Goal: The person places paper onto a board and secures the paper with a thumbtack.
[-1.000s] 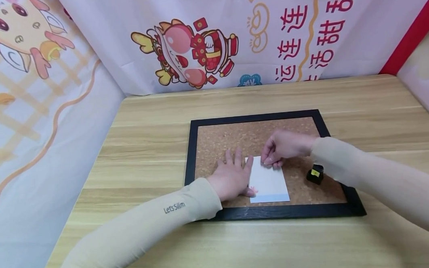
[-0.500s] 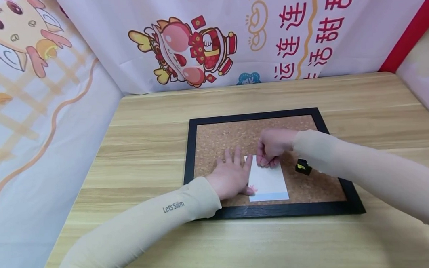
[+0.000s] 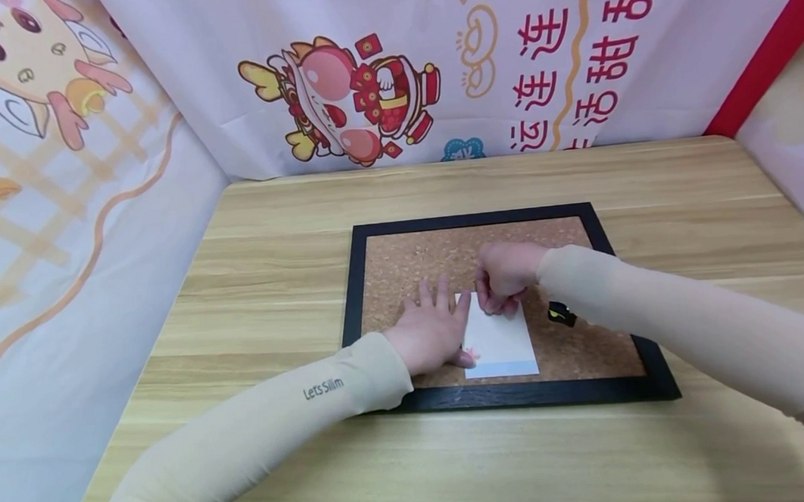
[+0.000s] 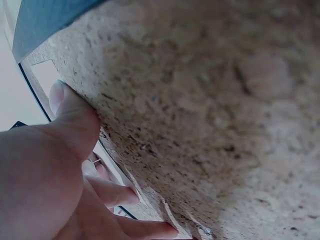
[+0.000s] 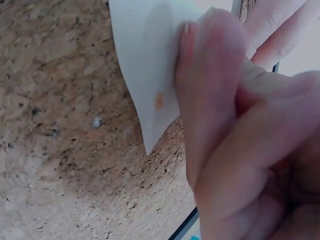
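Observation:
A white sheet of paper point(image 3: 501, 344) with a pale blue strip and a pink print lies on a cork board point(image 3: 409, 258). My left hand point(image 3: 427, 337) rests with spread fingers on the cork and the paper's left edge. At the top edge of the sheet, my right hand point(image 3: 508, 272) has curled fingers, thumb and forefinger together. Between its fingertips the left wrist view shows a thin pin-like piece point(image 4: 96, 161), mostly hidden by the fingers. In the right wrist view a pointed corner of the paper point(image 5: 145, 75) with an orange print shows beside the fingers.
A black frame point(image 3: 519, 395) borders the board, which lies on a wooden table point(image 3: 274, 288). A small black piece with yellow point(image 3: 561, 314) sits beneath the right sleeve point(image 3: 594, 279). Printed cloths point(image 3: 215, 79) stand behind and left of the table.
My right hand has shifted slightly left along the paper's top edge, and the black piece under its sleeve has moved with the arm. The left hand stays in place on the paper.

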